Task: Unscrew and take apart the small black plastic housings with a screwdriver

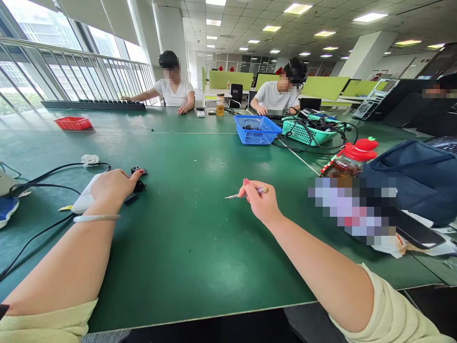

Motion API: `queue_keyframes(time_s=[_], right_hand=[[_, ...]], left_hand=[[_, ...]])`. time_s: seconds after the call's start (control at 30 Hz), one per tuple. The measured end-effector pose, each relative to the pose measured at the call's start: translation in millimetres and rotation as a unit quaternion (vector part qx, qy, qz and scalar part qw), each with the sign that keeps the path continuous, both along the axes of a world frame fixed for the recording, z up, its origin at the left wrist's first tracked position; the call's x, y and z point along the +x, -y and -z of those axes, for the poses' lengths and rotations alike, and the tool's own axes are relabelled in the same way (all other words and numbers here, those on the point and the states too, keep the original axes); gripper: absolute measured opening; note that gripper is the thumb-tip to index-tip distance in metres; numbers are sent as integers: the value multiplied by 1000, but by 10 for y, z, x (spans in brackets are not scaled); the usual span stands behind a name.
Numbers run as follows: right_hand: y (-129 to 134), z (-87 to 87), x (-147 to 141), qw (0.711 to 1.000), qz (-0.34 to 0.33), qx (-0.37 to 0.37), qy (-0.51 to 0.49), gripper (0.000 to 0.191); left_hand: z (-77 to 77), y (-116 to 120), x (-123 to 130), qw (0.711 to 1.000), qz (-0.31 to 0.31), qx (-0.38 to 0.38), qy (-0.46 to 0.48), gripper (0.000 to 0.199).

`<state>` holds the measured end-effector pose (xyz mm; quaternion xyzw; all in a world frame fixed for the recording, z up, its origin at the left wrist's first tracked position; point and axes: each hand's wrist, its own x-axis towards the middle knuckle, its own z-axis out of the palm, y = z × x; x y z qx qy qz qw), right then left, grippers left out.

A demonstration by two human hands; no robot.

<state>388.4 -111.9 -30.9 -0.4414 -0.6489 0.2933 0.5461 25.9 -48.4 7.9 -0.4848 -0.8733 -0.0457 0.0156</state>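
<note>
Right hand [263, 205] grips pointed tool [264, 189], tip roughly toward black parts [139, 186]; left hand [113, 187] nearer, fingers at them (can't tell if holding any).

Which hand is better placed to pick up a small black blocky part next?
Likely the left hand: it is beside the small black parts, while the right hand, farther off, holds a slim pointed tool.

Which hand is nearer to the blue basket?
Right. The right hand, with a pointed tool, is in front of the blue basket; the left hand is farther away, leftward, at small black parts.
</note>
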Motion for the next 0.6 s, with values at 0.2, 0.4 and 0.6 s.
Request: queue_keyframes(time_s=[0.2, 0.4, 0.6], right_hand=[[3, -13, 0, 1000, 0, 4, 8, 60], [8, -9, -2, 1000, 2, 3, 9, 61], [3, -11, 4, 1000, -2, 9, 8, 60]], left_hand=[[27, -26, -12, 1000, 6, -17, -15, 78], [32, -23, -14, 1000, 11, -13, -20, 81], [13, 2, 17, 999, 16, -22, -31, 80]])
